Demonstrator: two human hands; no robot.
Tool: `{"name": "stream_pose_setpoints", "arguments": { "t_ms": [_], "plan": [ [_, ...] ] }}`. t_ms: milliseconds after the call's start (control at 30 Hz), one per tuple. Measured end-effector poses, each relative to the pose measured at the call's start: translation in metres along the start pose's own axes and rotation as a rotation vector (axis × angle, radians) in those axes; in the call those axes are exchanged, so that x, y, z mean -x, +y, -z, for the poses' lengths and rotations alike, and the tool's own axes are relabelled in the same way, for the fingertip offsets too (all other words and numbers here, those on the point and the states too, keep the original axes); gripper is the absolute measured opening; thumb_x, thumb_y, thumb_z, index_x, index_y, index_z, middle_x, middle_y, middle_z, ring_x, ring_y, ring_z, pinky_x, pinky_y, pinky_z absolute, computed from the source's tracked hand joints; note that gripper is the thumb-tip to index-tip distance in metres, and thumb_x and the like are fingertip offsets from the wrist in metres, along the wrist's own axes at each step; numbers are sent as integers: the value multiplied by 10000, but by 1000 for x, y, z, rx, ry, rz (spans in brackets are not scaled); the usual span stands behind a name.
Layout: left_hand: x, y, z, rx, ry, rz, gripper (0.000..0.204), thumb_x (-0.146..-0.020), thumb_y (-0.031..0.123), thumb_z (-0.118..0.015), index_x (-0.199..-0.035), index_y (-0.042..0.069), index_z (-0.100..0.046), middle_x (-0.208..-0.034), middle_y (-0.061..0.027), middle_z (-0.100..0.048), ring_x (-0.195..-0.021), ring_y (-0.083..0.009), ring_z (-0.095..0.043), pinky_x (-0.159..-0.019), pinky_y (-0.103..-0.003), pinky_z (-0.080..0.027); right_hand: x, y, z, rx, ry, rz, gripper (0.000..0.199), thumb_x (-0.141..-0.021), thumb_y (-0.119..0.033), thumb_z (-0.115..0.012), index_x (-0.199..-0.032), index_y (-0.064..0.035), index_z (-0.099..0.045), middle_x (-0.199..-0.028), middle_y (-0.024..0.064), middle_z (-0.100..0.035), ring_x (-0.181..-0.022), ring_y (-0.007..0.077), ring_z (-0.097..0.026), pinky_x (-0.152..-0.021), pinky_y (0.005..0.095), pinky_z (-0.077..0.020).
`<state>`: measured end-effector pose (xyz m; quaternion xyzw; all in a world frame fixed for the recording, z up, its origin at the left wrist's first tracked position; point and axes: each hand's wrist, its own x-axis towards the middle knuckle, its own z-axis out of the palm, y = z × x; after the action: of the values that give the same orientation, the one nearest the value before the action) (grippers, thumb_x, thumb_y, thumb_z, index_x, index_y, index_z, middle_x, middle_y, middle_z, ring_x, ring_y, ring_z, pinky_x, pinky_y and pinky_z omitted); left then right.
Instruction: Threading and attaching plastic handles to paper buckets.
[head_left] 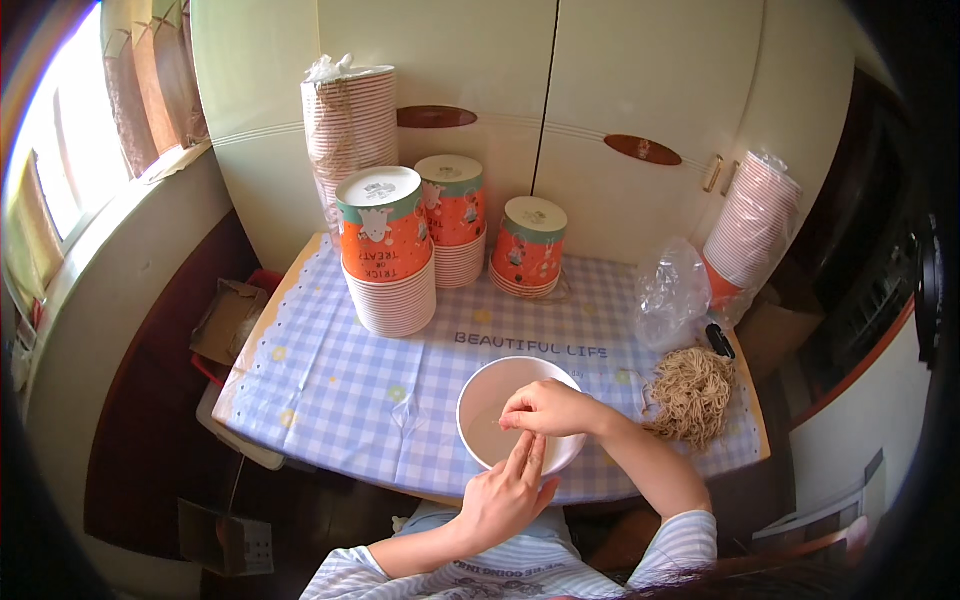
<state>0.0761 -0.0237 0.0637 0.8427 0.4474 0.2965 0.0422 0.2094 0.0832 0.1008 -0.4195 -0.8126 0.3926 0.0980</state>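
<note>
A white round paper tub (472,403) stands upright, mouth up, near the table's front edge. My right hand (553,408) reaches over its mouth from the right, fingertips pinched together. Anything between those fingertips is too small to make out. My left hand (505,497) comes from below, fingers stretched out over the tub's near rim and thumb apart. Its fingertips lie close under the right hand. I cannot tell if the left fingers press on the tub wall. To the right lies a tangled heap of beige twine (692,398), close to my right forearm.
Upside-down stacks of orange-and-green printed tubs (385,240) stand on the blue checked tablecloth (330,390). A tall wrapped tub stack (350,130) is at the back left, another (752,222) at the right. A clear plastic bag (672,295) and a black object (720,341) lie near the twine.
</note>
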Motion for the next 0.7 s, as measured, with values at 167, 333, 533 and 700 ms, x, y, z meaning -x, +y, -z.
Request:
{"name": "stream_pose_setpoints", "arguments": {
  "t_ms": [167, 333, 533, 700],
  "plan": [
    [6, -10, 7, 96, 71, -32, 539, -725, 257, -660, -1183, 30, -490, -1191, -168, -493, -876, -256, -595, -638, -314, -516, -14, 0, -9, 40, 41, 64, 249, -813, -242, -528, -837, -19, -635, -781, 135, -628, -736, 261, -610, -684, 339, -465],
    [21, -44, 3, 328, 332, 181, 570, -699, 95, -661, -1213, 48, -419, -1185, -153, -445, -1007, -293, -510, -713, -319, -497, -30, 0, -23, 189, 123, 178, 196, -784, -209, -515, -780, -36, -608, -799, 114, -610, -755, 267, -591, -673, 367, -456],
    [35, -84, -17, 875, 398, 429, 547, -797, -14, -538, -1293, 22, -309, -1282, -161, -367, -1159, -256, -431, -854, -326, -440, -39, 3, -31, 153, 77, 170, 160, -741, -211, -528, -756, -64, -588, -780, 92, -605, -738, 261, -585, -671, 377, -458],
    [30, -93, -28, 1078, 280, 487, 454, -855, 3, -469, -1289, -11, -335, -1239, -142, -454, -1140, -210, -463, -897, -309, -405, -42, 5, -33, 102, 109, 231, 167, -739, -219, -532, -763, -66, -593, -783, 90, -604, -742, 259, -587, -677, 379, -458]
  ]
}}
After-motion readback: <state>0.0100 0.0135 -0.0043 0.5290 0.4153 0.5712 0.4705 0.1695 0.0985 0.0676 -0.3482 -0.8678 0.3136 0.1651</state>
